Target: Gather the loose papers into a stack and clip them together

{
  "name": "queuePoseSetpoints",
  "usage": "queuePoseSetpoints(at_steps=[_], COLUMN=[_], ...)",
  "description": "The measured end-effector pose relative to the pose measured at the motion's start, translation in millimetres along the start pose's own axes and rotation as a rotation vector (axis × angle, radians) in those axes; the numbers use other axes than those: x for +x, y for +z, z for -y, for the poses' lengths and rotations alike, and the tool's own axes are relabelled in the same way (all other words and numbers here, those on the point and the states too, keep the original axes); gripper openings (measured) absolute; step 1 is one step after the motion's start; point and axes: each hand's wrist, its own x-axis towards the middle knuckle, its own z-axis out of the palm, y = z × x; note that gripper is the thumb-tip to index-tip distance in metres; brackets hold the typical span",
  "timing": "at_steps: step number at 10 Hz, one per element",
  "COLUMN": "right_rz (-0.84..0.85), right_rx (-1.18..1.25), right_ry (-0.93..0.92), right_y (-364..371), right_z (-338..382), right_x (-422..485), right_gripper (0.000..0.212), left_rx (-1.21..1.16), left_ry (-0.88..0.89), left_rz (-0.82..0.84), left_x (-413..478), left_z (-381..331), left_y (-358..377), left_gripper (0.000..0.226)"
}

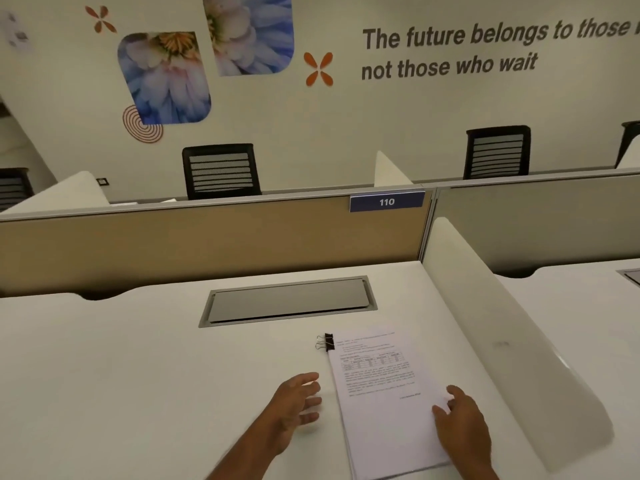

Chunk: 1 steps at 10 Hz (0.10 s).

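Observation:
A stack of printed white papers (381, 382) lies on the white desk (138, 375), squared up and running away from me. A black binder clip (328, 342) grips its far left corner, wire handles pointing left. My left hand (298, 400) hovers just left of the stack, fingers spread, holding nothing. My right hand (460, 420) rests flat on the stack's near right part, fingers apart, gripping nothing.
A grey cable flap (287, 301) is set into the desk behind the papers. A white curved divider (512, 341) borders the desk on the right. A tan partition (207, 237) with a "110" label (386, 201) closes the back. Black chairs (221, 171) stand beyond.

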Motion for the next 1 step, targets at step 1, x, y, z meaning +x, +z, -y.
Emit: queuePoseSetpoints(at_steps=[1], right_rz=[-0.077], right_rx=[-0.154], right_ry=[0.015], right_y=[2.3], right_z=[4.4], right_x=[-20.4], right_gripper=[0.057], left_rx=[0.017], left_ry=[0.081], left_rz=[-0.075], left_x=[-21.5], left_z=[-4.5], left_y=[-28.6], left_gripper=[0.028])
